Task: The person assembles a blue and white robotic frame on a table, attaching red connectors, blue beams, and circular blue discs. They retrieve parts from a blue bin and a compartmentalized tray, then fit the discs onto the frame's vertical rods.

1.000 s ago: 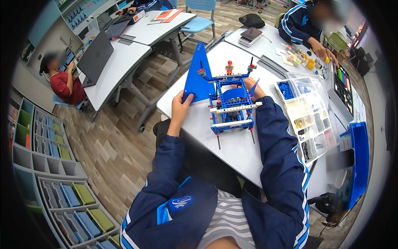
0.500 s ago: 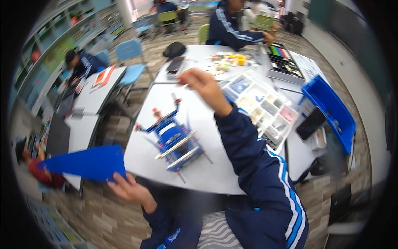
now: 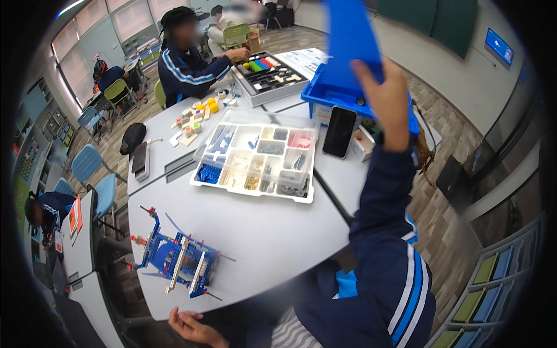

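My right hand (image 3: pixel 387 103) is raised at arm's length and grips a flat blue plastic panel (image 3: pixel 350 36), held upright over a blue bin (image 3: pixel 322 93) at the far right of the grey table (image 3: pixel 272 232). My left hand (image 3: pixel 192 328) rests at the table's near edge, fingers loosely curled, holding nothing. Just beyond it stands a blue and white brick model (image 3: pixel 177 262) with thin rods sticking out. A clear sorting tray (image 3: pixel 255 158) of small parts lies in the middle of the table.
A black phone (image 3: pixel 339 131) leans by the bin. Across the table a person in a dark blue jacket (image 3: pixel 188 68) handles loose bricks (image 3: pixel 200 110) beside another parts tray (image 3: pixel 270 74). Chairs and other desks stand to the left, storage shelves at the right.
The blue panel, half a second ago low at my left side in my left hand, is now high at the right in my right hand. My view has swung right.
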